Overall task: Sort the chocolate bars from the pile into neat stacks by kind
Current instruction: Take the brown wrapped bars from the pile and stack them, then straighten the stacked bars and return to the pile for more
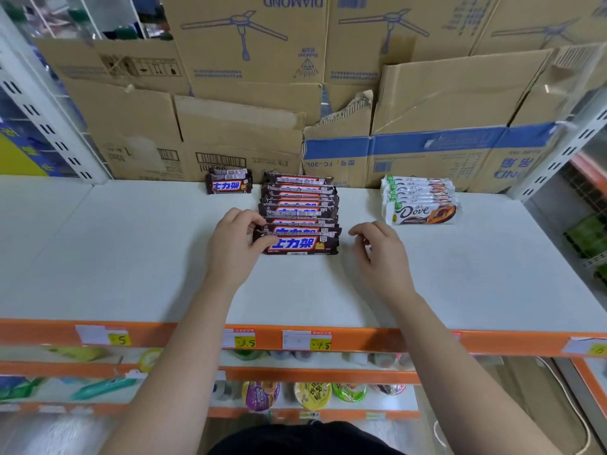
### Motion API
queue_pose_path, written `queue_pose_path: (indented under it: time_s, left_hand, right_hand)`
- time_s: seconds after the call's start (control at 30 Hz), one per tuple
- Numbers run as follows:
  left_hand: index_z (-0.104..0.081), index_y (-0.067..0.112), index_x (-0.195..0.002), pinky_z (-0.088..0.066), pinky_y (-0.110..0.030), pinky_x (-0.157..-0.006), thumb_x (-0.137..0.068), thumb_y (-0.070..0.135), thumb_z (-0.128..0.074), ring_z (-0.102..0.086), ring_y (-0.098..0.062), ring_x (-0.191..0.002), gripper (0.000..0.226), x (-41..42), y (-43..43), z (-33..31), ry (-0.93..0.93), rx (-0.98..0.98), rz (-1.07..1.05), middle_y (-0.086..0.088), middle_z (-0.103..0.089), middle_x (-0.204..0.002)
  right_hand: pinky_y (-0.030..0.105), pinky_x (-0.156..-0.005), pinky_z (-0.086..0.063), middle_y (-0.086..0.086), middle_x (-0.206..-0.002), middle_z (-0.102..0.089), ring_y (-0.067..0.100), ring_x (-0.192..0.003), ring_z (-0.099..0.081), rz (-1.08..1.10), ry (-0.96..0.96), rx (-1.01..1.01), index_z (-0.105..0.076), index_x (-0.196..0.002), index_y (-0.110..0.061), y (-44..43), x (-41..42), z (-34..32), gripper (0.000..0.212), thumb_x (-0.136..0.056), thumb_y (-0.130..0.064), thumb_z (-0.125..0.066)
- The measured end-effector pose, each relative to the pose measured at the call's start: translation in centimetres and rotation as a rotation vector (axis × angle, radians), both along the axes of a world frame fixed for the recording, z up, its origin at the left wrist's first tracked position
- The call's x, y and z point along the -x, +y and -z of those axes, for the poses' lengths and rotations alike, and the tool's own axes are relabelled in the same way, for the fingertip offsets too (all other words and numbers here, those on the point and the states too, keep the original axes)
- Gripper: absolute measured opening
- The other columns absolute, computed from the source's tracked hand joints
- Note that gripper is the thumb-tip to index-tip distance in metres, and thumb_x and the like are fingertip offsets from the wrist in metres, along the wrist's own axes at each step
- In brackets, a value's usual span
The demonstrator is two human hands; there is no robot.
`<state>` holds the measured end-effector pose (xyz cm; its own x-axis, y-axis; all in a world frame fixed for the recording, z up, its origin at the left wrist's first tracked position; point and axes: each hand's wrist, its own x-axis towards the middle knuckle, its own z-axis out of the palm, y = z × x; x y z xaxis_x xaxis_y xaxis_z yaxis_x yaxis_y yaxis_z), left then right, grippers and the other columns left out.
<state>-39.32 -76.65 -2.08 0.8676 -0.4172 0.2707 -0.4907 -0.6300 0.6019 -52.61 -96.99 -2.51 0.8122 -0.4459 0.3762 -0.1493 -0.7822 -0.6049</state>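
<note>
The left hand [235, 244] pinched and hid the left end of the front Snickers bar [302, 243]. In the row of Snickers bars [300, 205] behind it, each wrapper showed only a strip. Right of that row, the Dove bars [420, 200] overlapped likewise. Behind the row, the cardboard boxes [249, 37] ran off the top edge. Below it, the price labels [244, 338] carried print too small to read, and the snack cups [312, 394] were blurred.

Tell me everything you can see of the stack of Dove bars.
The stack of Dove bars sits at the right rear of the white shelf, just in front of cardboard boxes. Glossy white wrappers carry brown Dove script, a green corner mark and a chocolate picture. The bars overlap, stepping back from the front one, labels up. The right hand hovers to its left, not touching.
</note>
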Motion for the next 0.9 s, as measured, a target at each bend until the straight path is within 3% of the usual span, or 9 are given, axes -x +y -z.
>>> queue_pose_path:
  time_s: [0.13, 0.33, 0.47, 0.67, 0.9]
  left_hand:
    - [-0.063, 0.013, -0.101, -0.044, -0.029, -0.074, -0.092, 0.024, -0.056, -0.058, -0.020, -0.093, 0.016, -0.8, 2.5, -0.3, -0.117, -0.025, -0.016, -0.002, -0.062, -0.101]
    - [-0.064, 0.015, -0.102, -0.050, -0.043, -0.077, -0.092, 0.038, -0.037, -0.061, -0.029, -0.092, 0.037, -1.8, 9.4, -0.9, -0.217, -0.169, -0.094, -0.004, -0.064, -0.101]
    - [-0.064, 0.017, -0.101, -0.049, -0.042, -0.075, -0.090, 0.039, -0.038, -0.061, -0.030, -0.089, 0.036, -2.8, 15.7, -1.3, -0.223, -0.187, -0.201, -0.003, -0.064, -0.099]
    - [-0.064, 0.017, -0.104, -0.049, -0.042, -0.078, -0.088, 0.039, -0.038, -0.060, -0.031, -0.091, 0.037, -4.7, 28.8, -2.4, -0.228, -0.215, -0.323, -0.005, -0.062, -0.102]
    - [-0.063, 0.019, -0.109, -0.048, -0.041, -0.079, -0.090, 0.042, -0.034, -0.060, -0.029, -0.094, 0.041, -8.4, 43.1, -3.6, -0.219, -0.291, -0.355, -0.003, -0.061, -0.107]
  right_hand:
    - [0.022, -0.075, -0.036, 0.005, -0.095, -0.062, 0.024, -0.091, -0.053, -0.089, -0.078, 0.116, -0.065, -0.098, -0.011, 2.1, -1.9, -1.2, 0.017, -0.086, -0.014, -0.053]
    - [0.029, -0.080, -0.041, 0.009, -0.099, -0.063, 0.027, -0.093, -0.055, -0.308, -0.091, 0.194, -0.065, -0.102, -0.007, 8.8, -7.0, -2.2, 0.018, -0.085, -0.007, -0.059]
    - [0.034, -0.083, -0.045, 0.010, -0.101, -0.063, 0.029, -0.097, -0.057, -0.431, -0.093, 0.173, -0.065, -0.104, -0.008, 15.3, -10.6, -2.4, 0.021, -0.084, -0.007, -0.058]
    - [0.018, -0.087, -0.034, 0.006, -0.103, -0.064, 0.026, -0.100, -0.056, -0.516, -0.114, 0.127, -0.066, -0.104, -0.011, 28.5, -15.6, -2.6, 0.021, -0.084, -0.008, -0.059]
    - [0.021, -0.086, -0.036, 0.007, -0.099, -0.064, 0.028, -0.095, -0.059, -0.580, -0.113, 0.081, -0.066, -0.102, -0.010, 43.1, -20.9, -3.0, 0.021, -0.085, -0.016, -0.055]
